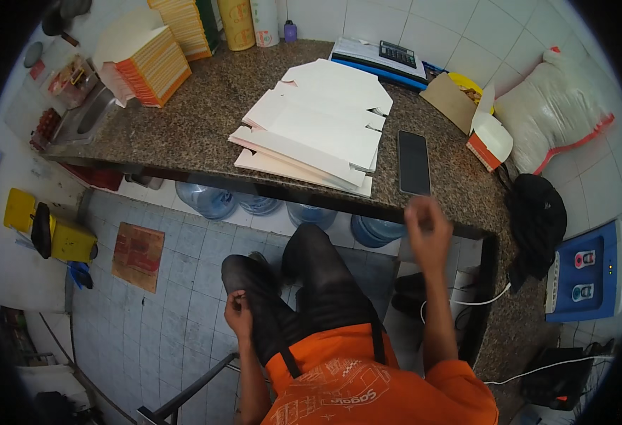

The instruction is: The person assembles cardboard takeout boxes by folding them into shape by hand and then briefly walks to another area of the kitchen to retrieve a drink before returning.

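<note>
My right hand [430, 232] is raised at the counter's front edge, just below a dark phone [414, 163]. Its fingers curl toward the thumb, slightly blurred, with nothing visible in them. Resting by my left thigh, my left hand [239, 315] has its fingers loosely curled and shows no object. On the granite counter [212, 106] lies a stack of flat white cardboard box blanks [318, 124], left of the phone; their edges are unevenly fanned.
Orange-striped folded boxes [153, 67] stand at the back left. At right are an opened small box [490, 138], a white sack [555, 106], a black bag [537, 216] and a blue water dispenser [585, 273]. Large water bottles [204, 198] sit under the counter. A calculator [397, 54] lies behind.
</note>
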`<state>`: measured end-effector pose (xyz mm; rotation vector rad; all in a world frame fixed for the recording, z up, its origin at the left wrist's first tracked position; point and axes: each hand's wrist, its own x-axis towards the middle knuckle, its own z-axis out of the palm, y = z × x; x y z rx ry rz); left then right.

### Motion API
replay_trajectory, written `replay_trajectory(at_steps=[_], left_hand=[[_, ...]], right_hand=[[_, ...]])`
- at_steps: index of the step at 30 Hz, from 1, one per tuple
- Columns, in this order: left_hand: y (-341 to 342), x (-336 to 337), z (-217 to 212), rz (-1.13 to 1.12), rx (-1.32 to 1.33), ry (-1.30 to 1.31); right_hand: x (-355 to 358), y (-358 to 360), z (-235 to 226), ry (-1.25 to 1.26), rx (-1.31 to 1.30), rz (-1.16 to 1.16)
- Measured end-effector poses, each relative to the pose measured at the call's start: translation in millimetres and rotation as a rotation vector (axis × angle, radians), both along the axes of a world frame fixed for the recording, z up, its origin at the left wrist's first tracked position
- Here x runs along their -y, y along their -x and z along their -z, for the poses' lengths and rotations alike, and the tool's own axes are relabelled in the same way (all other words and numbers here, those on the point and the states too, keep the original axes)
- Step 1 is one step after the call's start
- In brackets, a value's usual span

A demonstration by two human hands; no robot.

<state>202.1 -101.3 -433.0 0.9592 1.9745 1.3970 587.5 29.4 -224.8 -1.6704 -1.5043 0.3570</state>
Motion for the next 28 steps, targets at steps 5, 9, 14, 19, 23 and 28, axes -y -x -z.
replay_trajectory(at_steps=[5, 9, 14, 19, 23, 28], left_hand=[[-15.6, 6.4, -14.7, 0.142, 0.107, -0.107], [-18.9, 15.1, -14.6, 0.195, 0.142, -0.044], [-26.0, 9.7, -14.4, 0.255, 0.055, 0.0], [-46.3, -29.3, -48.2, 0.342, 0.184, -0.13], [-89.3, -90.1, -132.1, 0.54, 0.116, -0.33], [-149.4, -181.1, -230.2, 0.857, -0.191, -0.604]], right_hand=[[-70.0, -9.4, -28.4, 0.153, 0.499, 0.221], [-89.6, -14.4, -26.9, 0.398, 0.503, 0.264], [-113.8, -41.7, -12.6, 0.223, 0.363, 0.139], [-146.4, -55.3, 16.5, 0.007, 0.229, 0.12], [-181.3, -75.3, 27.1, -0.118, -0.807, -0.28], [-212.7, -86.7, 20.4, -0.008, -1.313, -0.515]])
